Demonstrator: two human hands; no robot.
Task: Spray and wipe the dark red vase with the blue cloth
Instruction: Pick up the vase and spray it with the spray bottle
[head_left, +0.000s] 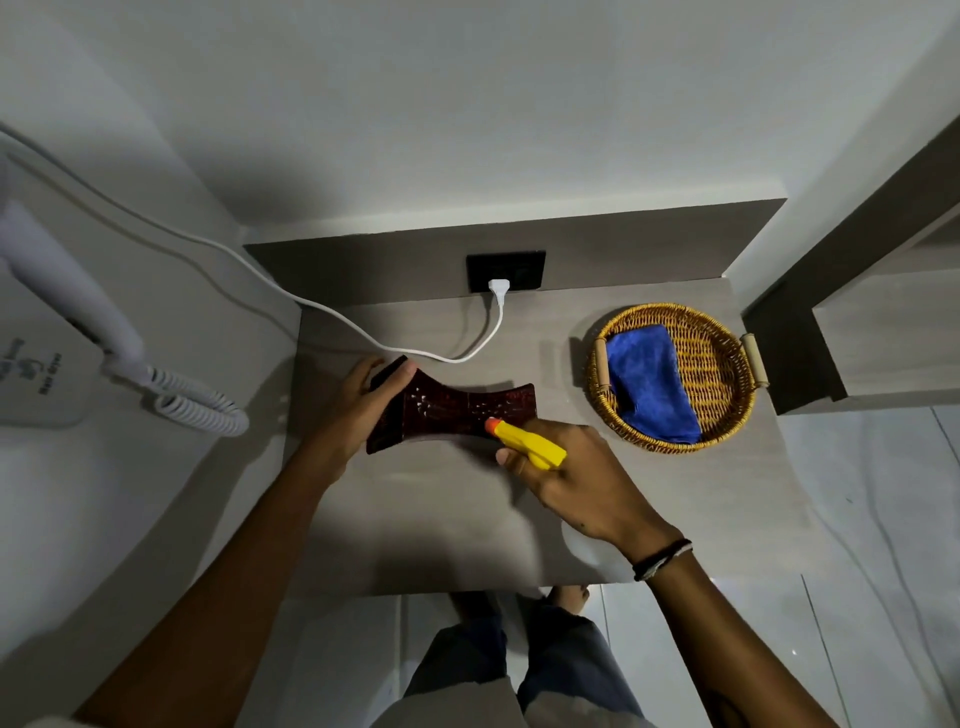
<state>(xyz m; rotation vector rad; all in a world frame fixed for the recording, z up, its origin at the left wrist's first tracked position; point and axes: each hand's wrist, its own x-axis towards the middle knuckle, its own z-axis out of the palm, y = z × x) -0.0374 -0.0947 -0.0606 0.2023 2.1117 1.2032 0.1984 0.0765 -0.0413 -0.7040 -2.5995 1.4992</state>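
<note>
The dark red vase (447, 413) lies on its side over the grey counter (426, 519), waisted in the middle with flared ends. My left hand (358, 405) grips its left end. My right hand (571, 478) holds a spray bottle with a yellow head (530, 444) and an orange nozzle that points at the vase's lower right side, almost touching it. The bottle's body is hidden under my hand. The blue cloth (649, 384) lies folded in a round wicker basket (727, 364) at the right of the counter.
A white cable (363, 338) runs across the back of the counter to a plug in a black socket (506, 270). A wall-mounted hair dryer (67, 291) with a coiled cord hangs at the left. A dark shelf edge (800, 353) stands at the right.
</note>
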